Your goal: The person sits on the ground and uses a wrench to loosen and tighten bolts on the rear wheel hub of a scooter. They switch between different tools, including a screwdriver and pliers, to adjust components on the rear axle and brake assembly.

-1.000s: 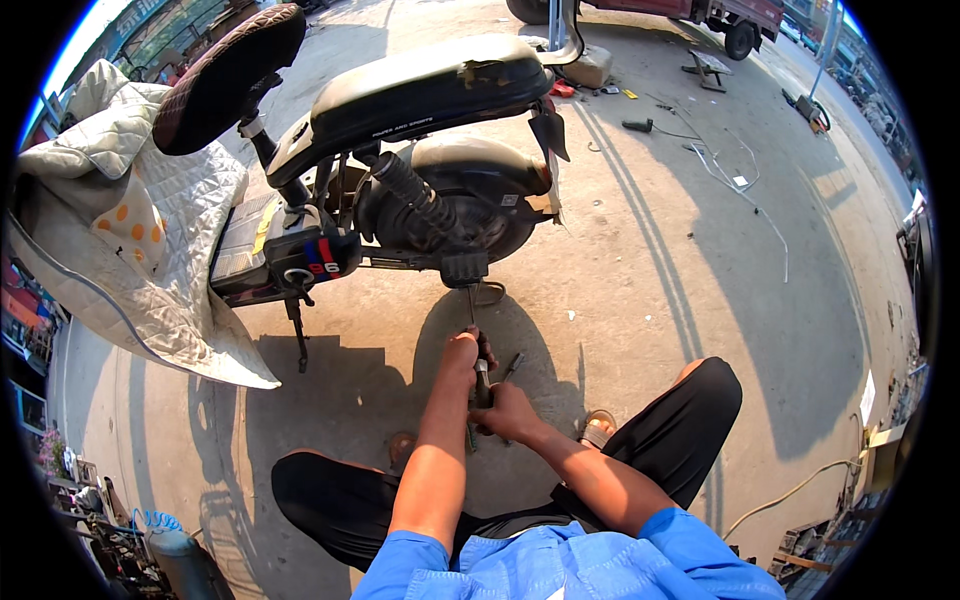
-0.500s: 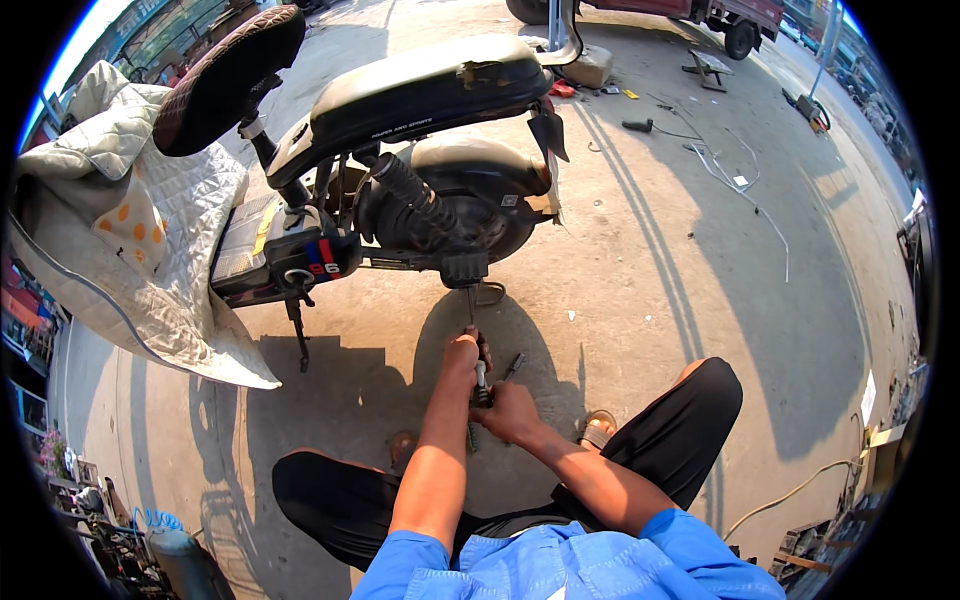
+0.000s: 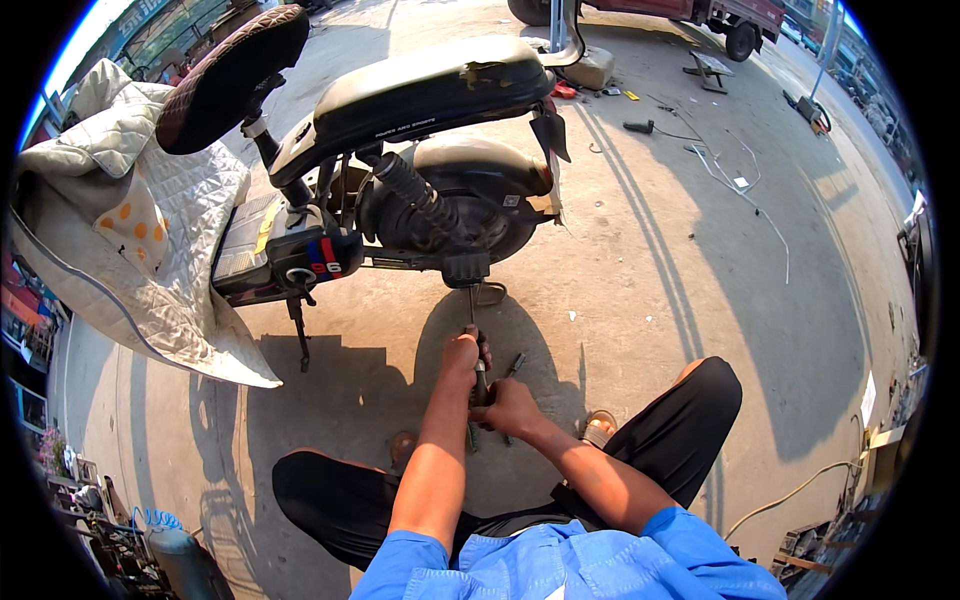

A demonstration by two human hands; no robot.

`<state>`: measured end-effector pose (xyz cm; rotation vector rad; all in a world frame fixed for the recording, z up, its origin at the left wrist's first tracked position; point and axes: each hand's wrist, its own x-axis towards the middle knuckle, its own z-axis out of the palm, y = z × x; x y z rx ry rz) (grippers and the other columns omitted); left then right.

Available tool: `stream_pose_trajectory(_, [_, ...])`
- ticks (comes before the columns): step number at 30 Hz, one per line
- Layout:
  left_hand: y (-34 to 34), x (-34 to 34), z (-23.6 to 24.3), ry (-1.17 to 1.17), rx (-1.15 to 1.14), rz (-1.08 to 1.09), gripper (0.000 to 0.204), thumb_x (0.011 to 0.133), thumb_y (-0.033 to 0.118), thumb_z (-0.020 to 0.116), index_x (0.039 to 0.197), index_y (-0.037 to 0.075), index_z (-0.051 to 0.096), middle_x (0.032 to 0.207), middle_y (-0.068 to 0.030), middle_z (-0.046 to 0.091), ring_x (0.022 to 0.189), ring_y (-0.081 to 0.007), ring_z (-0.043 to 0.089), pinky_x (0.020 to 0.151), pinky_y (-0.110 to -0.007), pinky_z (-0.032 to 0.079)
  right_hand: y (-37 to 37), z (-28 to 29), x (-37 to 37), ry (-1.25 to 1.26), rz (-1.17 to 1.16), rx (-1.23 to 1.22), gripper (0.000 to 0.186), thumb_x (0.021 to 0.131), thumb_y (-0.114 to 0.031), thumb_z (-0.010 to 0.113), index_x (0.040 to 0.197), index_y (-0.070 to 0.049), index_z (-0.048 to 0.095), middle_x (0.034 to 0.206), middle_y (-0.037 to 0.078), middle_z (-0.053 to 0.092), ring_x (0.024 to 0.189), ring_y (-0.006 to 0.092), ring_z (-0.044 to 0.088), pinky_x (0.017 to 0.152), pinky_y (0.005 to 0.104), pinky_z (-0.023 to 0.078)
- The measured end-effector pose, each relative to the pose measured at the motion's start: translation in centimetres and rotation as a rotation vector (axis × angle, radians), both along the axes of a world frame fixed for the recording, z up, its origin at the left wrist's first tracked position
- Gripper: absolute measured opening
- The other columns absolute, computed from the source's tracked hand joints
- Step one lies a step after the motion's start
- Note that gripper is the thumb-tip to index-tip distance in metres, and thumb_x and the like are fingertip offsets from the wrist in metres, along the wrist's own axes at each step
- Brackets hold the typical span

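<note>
A black electric scooter (image 3: pixel 430 80) stands before me, with its shock absorber (image 3: pixel 414 192) angled down to a black block (image 3: pixel 465 268). A thin metal rod (image 3: pixel 472 305) extends from below that block toward me. My left hand (image 3: pixel 462 353) is closed around the rod's near end and the top of a dark cylindrical tool (image 3: pixel 481 380). Just below it, my right hand (image 3: pixel 508 410) grips that tool, its fingertips partly hidden. Another metal tool (image 3: pixel 516 365) lies on the ground beside my hands.
A quilted cover (image 3: pixel 175 270) drapes over the scooter's left end. A compressor tank (image 3: pixel 180 565) is at lower left, a hose (image 3: pixel 790 498) at lower right. Bent wire (image 3: pixel 765 215), a small wooden stool (image 3: pixel 708 72) and a red cargo vehicle (image 3: pixel 742 20) are farther back.
My right hand has shifted very slightly on the tool between my hands. My left hand and the scooter stay almost where they were.
</note>
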<state>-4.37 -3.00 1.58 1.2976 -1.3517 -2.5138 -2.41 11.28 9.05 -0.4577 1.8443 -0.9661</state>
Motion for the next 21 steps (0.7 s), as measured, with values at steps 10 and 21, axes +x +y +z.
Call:
stream_pose_trajectory(10, [0.0,-0.4,-0.3,0.066,-0.01,-0.003,0.029,0.097,0.025,0.046,0.075,0.006,0.048,0.054,-0.0031,0.044,0.041,-0.0155,0.042,0.039,-0.032,0.035,0.4,-5.6,-0.2,-0.622,-0.322,-0.507,0.023,0.083,-0.002,0.061,0.101,0.012,0.056,0.096,0.013,0.061,0.081,0.0292,0.066,0.072,0.036,0.057])
stream_pose_trajectory(21, [-0.2,-0.5,-0.4,0.087,0.037,0.0,0.027,0.097,0.024,0.046,0.077,0.006,0.049,0.054,-0.0027,0.044,0.043,-0.0154,0.043,0.04,-0.032,0.036,0.5,-3.9,0.0,-0.713,-0.435,-0.538,0.017,0.078,-0.01,0.069,0.079,0.006,0.063,0.078,0.01,0.066,0.068,0.0231,0.067,0.064,0.0323,0.055])
